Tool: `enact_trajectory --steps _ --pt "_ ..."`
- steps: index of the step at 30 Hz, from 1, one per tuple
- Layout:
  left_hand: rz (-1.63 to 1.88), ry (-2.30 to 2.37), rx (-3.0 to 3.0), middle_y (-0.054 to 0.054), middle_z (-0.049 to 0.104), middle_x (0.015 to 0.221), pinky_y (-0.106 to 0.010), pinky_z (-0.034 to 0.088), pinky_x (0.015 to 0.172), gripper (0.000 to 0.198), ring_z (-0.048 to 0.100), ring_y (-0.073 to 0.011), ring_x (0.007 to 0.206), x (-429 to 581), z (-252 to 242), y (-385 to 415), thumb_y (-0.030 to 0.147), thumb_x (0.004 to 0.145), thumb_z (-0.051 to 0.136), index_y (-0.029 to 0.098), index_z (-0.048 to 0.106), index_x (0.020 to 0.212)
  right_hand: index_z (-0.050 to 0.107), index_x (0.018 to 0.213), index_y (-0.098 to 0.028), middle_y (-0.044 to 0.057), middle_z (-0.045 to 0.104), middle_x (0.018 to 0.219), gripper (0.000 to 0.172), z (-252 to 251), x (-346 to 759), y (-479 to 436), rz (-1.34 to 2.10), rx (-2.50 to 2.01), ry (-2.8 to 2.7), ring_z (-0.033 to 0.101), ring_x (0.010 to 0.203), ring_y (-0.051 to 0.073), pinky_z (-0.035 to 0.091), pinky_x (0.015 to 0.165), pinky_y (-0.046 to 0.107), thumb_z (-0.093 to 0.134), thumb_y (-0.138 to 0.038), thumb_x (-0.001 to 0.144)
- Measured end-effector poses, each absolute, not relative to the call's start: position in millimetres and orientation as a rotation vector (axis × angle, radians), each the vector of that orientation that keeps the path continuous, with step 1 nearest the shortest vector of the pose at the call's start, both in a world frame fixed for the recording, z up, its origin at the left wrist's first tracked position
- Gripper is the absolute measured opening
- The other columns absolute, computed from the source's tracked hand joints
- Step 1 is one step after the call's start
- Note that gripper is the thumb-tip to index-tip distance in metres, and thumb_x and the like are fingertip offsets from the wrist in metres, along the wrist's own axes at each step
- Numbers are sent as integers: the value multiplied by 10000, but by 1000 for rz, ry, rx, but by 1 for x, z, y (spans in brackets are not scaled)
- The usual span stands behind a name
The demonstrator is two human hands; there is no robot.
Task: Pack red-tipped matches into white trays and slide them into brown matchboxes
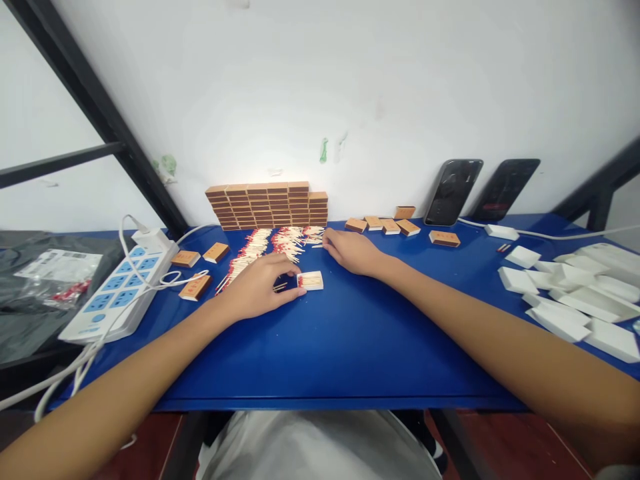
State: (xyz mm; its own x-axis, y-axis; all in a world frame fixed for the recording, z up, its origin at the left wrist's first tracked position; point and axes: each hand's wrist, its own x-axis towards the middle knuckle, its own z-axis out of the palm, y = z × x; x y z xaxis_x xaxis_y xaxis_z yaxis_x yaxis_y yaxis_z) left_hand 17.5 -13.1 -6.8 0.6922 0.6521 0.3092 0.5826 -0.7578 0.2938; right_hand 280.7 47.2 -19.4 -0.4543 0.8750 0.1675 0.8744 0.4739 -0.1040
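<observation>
A small white matchbox tray with red-tipped matches in it lies on the blue table. My left hand steadies its left end between thumb and fingers. Just beyond the tray, my right hand has its fingers pinched together at the right end of the loose matches, touching a few sticks. Those matches spread in heaps behind my left hand, which hides part of them. A few dark sticks show beneath the left palm.
Closed matchboxes are stacked in a block against the wall. More matchboxes lie right and left. Empty white trays pile up at far right. Two phones lean on the wall. A power strip with cables stands left.
</observation>
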Motion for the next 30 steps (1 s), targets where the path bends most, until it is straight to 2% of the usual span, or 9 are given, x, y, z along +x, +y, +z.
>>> enact_trajectory --steps 30 --pt "678 1001 2738 -56 727 1017 -366 528 817 236 667 -225 910 17 -10 -13 424 945 740 217 723 1058 570 1160 -178 132 749 1189 205 -21 281 49 -9 -1513 -2530 691 983 263 376 723 316 391 -254 1095"
